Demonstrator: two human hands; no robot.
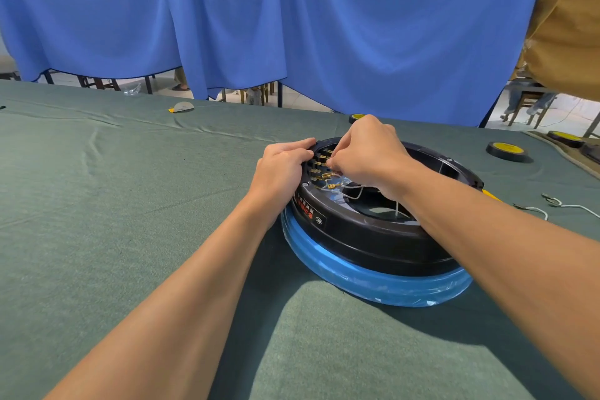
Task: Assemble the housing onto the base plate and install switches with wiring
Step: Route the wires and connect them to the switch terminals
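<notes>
On the far left of the green tablecloth (pixel 97 204) lay a half-round label (pixel 182 106), well apart from the work. Moving right, the left hand (pixel 282 169) had its fingers curled over the rim of the black ring housing (pixel 373 234) and gripped it beside the switch terminals (pixel 319 162). The housing sat on the blue-wrapped base plate (pixel 373 286) near the table's middle. Two brass spade connectors (pixel 328 176) on white wires (pixel 354 193) lay loose on the housing's top face, just below the terminals. The right hand (pixel 370 153) had its fingers curled tight and pinched together at the terminals, most likely on a wire connector that they hid. Further right stood a tape roll (pixel 506 150), with spare wires (pixel 552 204) in front of it.

The terminals sat close together, so a connector could land on the wrong tab. Pushed at an angle, it could bend the tab or seat only halfway. Too hard a push could shift the housing on the slick wrap if the left hand's grip slackened.
</notes>
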